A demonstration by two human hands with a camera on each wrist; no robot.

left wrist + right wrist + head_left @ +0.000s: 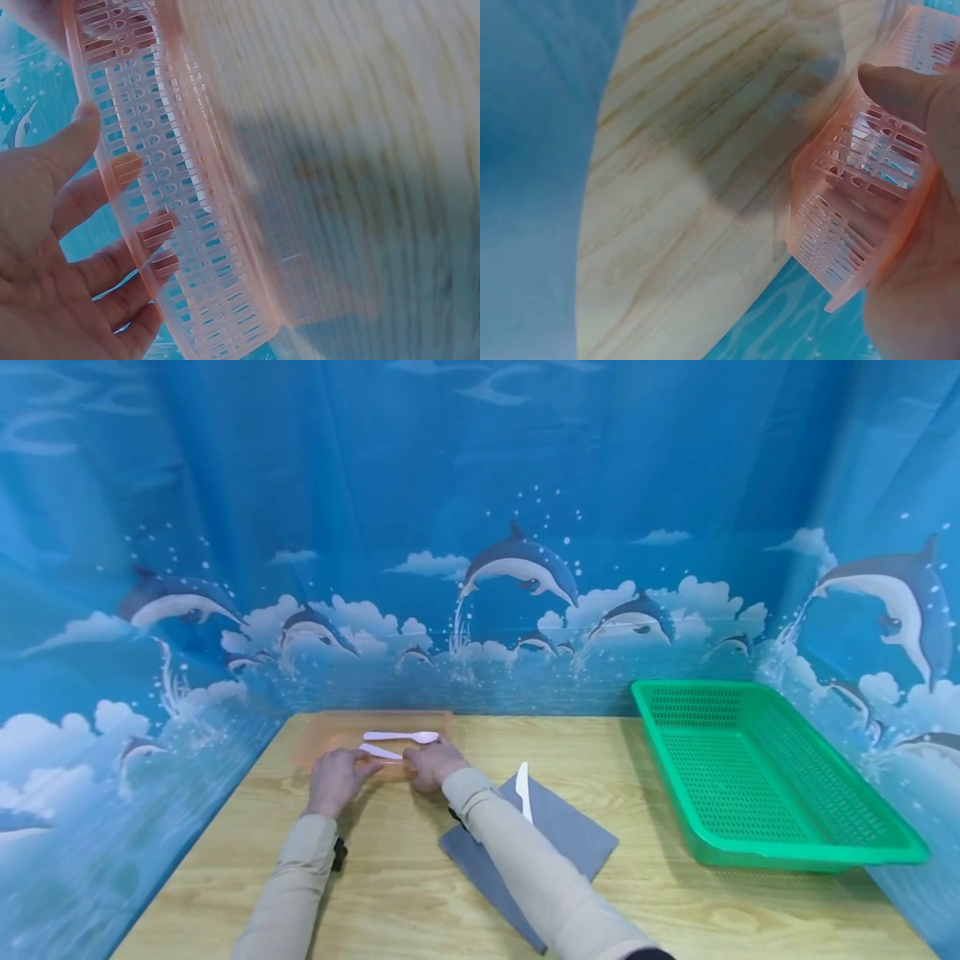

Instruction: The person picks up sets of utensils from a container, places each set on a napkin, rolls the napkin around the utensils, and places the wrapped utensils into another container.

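A shallow, see-through pink plastic basket (322, 735) with slotted walls stands at the table's back left. Inside lie a white plastic spoon (390, 737) and, nearer, another white utensil (381, 751) whose right end the right hand hides. My left hand (335, 781) holds the near rim. In the left wrist view its thumb touches the rim (127, 225) from outside while the fingers reach inside, seen through the wall. Farther right, my right hand (433, 763) grips the same wall, its thumb (896, 94) across the outer side and fingers behind.
A white plastic knife (522, 789) lies on a grey square cloth (577, 831), partly under the right forearm. The large green slotted basket (750, 777) stands at the right. Behind the wooden table (390, 893) hangs a blue dolphin-print curtain (390, 527).
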